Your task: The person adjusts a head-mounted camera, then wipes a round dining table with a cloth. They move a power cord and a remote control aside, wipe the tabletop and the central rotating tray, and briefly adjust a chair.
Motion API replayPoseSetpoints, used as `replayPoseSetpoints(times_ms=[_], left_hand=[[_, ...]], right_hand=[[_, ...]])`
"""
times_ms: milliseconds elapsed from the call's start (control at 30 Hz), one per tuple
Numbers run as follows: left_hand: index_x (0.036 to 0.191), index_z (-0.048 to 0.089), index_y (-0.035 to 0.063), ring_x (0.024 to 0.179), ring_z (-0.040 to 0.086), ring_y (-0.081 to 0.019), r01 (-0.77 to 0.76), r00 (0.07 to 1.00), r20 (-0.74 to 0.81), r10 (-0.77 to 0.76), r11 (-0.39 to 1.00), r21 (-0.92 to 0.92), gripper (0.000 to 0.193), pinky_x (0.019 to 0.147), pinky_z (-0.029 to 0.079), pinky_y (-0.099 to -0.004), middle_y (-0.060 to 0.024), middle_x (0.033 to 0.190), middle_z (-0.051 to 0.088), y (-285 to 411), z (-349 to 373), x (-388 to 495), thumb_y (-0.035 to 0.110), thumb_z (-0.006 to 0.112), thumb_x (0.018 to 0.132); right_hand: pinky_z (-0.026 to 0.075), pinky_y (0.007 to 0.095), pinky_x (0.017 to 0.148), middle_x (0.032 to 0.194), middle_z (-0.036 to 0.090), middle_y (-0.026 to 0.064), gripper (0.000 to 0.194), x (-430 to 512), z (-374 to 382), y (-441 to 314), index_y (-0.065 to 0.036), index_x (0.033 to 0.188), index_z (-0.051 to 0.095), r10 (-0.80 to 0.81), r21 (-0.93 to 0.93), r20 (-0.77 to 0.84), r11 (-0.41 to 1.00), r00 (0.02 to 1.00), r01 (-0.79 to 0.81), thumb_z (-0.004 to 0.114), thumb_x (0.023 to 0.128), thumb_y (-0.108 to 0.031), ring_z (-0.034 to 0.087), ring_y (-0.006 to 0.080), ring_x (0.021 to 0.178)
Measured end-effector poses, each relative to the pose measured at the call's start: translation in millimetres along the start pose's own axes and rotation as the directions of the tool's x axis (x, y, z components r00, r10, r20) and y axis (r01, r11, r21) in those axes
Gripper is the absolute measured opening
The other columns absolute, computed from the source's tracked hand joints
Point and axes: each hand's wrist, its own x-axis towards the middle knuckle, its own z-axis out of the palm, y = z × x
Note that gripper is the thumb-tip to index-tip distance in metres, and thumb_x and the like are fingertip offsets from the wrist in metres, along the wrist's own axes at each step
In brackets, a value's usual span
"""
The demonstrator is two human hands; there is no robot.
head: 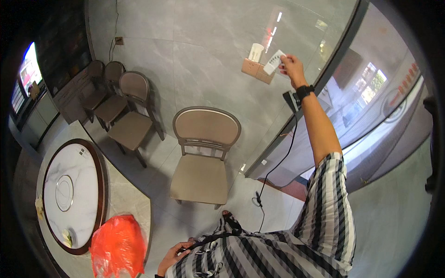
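My right hand (292,68) is stretched out toward the grey wall and grips one end of a white remote control (274,62) with rows of dark buttons. The remote partly covers a gold-coloured wall plate (251,66) of switches and sockets. Just above that plate sits a small white holder (256,52) on the wall. A black wristband with a device (291,100) and a cable is on my right wrist. Low in the view, my left hand (174,256) rests against the front of my striped shirt, with no object visible in it.
A brown chair (199,177) stands in front of me, and several more line the wall. At left is a stone-topped table (120,180) with a round turntable (78,166) and a red plastic bag (120,243). A black cable (278,166) hangs beside me. A dark-framed glass door (347,104) is at right.
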Motion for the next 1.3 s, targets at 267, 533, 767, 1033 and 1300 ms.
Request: replayPoseSetpoints(times_ms=[267,533,767,1033,1300], left_hand=[[0.127,0.058,0.0016,0.117,0.059,-0.0218,0.072,0.966,-0.248,-0.078,0.997,-0.032,0.034,0.105,0.042,-0.0356,-0.0132,0.127,0.063,-9,92,81,0.004,0.062,0.094],[0.129,0.058,0.0036,0.113,0.059,-0.0206,-0.037,0.946,-0.321,0.043,0.999,0.023,0.036,0.1,0.045,-0.0337,-0.0113,0.122,0.062,4,111,112,0.005,0.064,0.093],[0.131,0.056,0.0053,0.114,0.058,-0.0197,-0.029,0.968,-0.246,0.045,0.997,0.071,0.038,0.1,0.045,-0.033,-0.0092,0.126,0.06,12,108,119,0.006,0.064,0.094],[0.129,0.059,0.0043,0.105,0.061,-0.0175,-0.016,0.936,-0.349,0.043,0.997,0.079,0.037,0.091,0.049,-0.0309,-0.0075,0.122,0.063,26,143,116,0.009,0.066,0.094],[0.119,0.067,0.0049,0.107,0.059,-0.0235,-0.21,0.846,-0.435,0.308,0.943,0.26,0.027,0.089,0.048,-0.0316,-0.0132,0.12,0.061,68,168,99,0.012,0.067,0.093]], right_hand=[[0.055,0.0266,0.063,0.094,0.068,0.0073,0.029,156,30,8,0.001,0.112,0.062,-0.118,-0.108,0.144,0.985,0.983,0.134,0.068,0.092,-0.019,0.069,0.0143,0.077],[0.055,0.0328,0.066,0.082,0.073,0.012,0.029,190,57,21,0.001,0.101,0.07,-0.297,-0.316,0.268,0.872,0.916,0.375,0.07,0.083,-0.021,0.071,0.019,0.068],[0.054,0.0431,0.078,0.09,0.073,0.0163,0.029,158,59,17,-0.004,0.099,0.073,-0.203,-0.66,0.386,0.621,0.9,0.423,0.067,0.083,-0.028,0.07,0.0339,0.085],[0.053,0.0436,0.078,0.098,0.072,0.0151,0.032,137,40,18,-0.006,0.105,0.072,-0.259,-0.686,0.318,0.601,0.912,0.41,0.065,0.087,-0.031,0.068,0.0342,0.093],[0.051,0.0394,0.067,0.081,0.068,0.0179,0.034,14,4,50,-0.002,0.104,0.069,-0.133,-0.415,0.592,0.795,0.795,0.442,0.063,0.091,-0.033,0.067,0.0326,0.076]])
